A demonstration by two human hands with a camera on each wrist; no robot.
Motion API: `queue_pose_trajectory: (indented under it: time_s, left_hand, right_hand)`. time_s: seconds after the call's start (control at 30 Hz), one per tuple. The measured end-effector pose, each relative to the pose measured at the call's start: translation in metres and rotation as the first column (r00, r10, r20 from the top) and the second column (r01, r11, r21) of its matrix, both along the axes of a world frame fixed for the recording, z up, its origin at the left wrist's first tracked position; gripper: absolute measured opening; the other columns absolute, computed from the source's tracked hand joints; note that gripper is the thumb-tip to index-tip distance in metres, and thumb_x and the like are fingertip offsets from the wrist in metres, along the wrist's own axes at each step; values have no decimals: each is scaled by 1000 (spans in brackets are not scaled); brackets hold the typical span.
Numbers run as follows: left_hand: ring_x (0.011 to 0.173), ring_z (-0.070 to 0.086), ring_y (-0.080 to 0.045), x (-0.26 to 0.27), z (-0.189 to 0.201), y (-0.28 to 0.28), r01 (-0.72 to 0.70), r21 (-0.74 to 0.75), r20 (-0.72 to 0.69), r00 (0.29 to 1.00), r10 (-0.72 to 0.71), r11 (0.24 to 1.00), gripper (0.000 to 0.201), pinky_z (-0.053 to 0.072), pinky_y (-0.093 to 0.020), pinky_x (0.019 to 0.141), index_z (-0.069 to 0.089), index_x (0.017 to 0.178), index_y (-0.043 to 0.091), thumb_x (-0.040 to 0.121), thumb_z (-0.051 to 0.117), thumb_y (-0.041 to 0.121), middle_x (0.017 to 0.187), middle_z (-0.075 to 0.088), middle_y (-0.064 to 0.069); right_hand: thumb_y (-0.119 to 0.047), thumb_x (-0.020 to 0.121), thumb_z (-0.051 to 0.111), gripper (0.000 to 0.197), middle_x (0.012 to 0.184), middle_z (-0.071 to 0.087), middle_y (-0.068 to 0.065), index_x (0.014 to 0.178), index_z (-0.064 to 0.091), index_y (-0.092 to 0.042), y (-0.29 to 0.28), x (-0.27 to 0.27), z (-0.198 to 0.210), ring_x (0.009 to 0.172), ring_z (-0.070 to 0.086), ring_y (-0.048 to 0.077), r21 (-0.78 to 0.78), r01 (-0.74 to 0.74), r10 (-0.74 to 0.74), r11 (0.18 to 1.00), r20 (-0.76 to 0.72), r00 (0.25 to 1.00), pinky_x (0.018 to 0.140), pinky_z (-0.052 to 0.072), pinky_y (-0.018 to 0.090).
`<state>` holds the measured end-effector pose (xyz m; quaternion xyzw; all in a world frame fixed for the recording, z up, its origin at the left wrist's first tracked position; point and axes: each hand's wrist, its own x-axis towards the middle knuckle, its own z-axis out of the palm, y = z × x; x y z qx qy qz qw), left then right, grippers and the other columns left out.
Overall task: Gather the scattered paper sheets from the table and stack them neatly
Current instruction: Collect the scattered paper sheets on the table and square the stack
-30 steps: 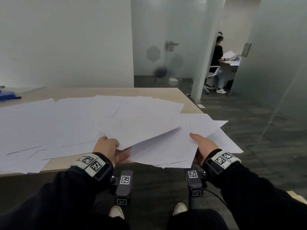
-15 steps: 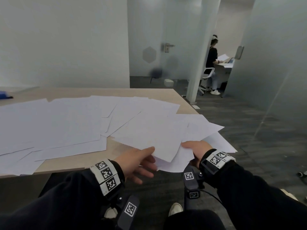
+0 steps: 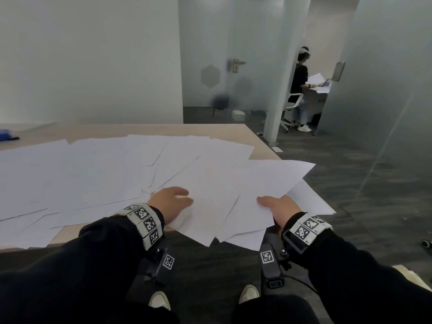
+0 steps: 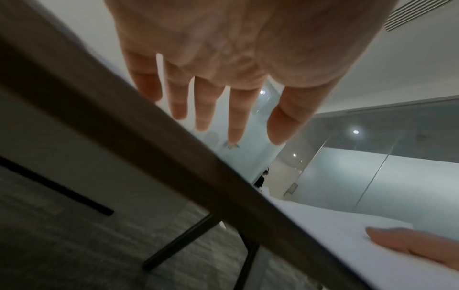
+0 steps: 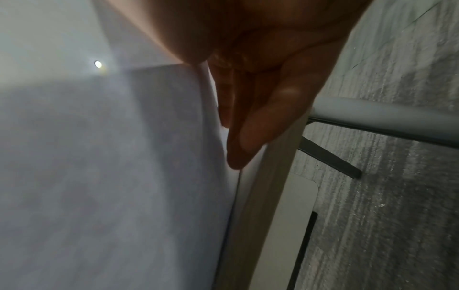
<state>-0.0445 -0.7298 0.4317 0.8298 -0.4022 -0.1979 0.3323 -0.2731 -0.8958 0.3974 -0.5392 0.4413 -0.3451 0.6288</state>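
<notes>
Many white paper sheets (image 3: 93,171) lie scattered and overlapping on the light wooden table (image 3: 210,129). My right hand (image 3: 278,206) grips a loose, fanned bundle of sheets (image 3: 233,195) at the table's near right corner, thumb on top. In the right wrist view its fingers (image 5: 261,127) lie under the bundle (image 5: 99,157). My left hand (image 3: 170,202) is over the table at the bundle's left edge. The left wrist view shows the left hand's fingers (image 4: 206,109) straight and spread, holding nothing.
The table's near edge (image 4: 149,137) runs just below my left hand. A blue object (image 3: 7,135) lies at the far left of the table. Glass walls and a pillar stand to the right. A seated person (image 3: 300,78) is in the room beyond.
My left hand let go of the sheets, dropped below the table edge, then rose over the table beside the bundle. My right hand kept its grip on the bundle.
</notes>
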Motion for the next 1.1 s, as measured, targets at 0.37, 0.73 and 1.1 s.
queue_pose_trajectory:
  time_s: [0.37,0.73,1.1]
  left_hand:
    - [153,6,-14,-53,-17,2,290,395,267,872,-411,872,71,6,-49,119,21,152,48,88,46,65,166,11,13]
    - [147,30,-22,-8,15,-6,14,-149,-29,999,-19,989,84,26,-41,118,23,157,23,90,69,42,163,24,1]
    - [78,70,-29,72,21,-22,-259,-185,-600,794,100,948,19,57,-37,68,67,109,4,90,67,7,97,74,-14]
  right_hand:
    - [-23,68,80,40,107,76,14,105,72,-9,6,9,-11,102,70,37,-6,-132,131,991,-43,990,100,50,57]
    - [-13,86,76,18,103,76,-1,101,71,-22,13,5,31,103,71,25,-357,-128,150,925,35,988,92,55,42]
    - [-14,72,86,41,101,76,18,107,71,1,-27,60,32,91,73,36,-114,-192,173,975,-158,972,91,57,51]
